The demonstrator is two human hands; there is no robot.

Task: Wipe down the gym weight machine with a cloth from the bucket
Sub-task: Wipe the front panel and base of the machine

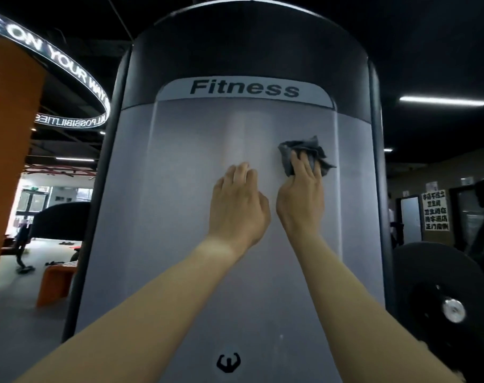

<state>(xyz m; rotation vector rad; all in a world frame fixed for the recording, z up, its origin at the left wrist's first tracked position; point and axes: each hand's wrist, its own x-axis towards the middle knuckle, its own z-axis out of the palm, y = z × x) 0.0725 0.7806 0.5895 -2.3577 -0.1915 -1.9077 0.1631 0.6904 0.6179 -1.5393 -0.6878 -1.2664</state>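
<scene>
right hand [300, 200]: fingers [308, 164] nearly straight, laid over the cloth [299, 150] and pressing it to the panel [180, 244]; no curl round it seen. left hand [238, 208]: fingers [243, 174] flat on the panel just beside, holding nothing. cloth sits high, near the panel's right edge, under the label [245, 88]. bucket not in view. judged: cloth fetched, wiping under way; wiped area not legible; lower panel and cap [249, 45] probably left.
</scene>
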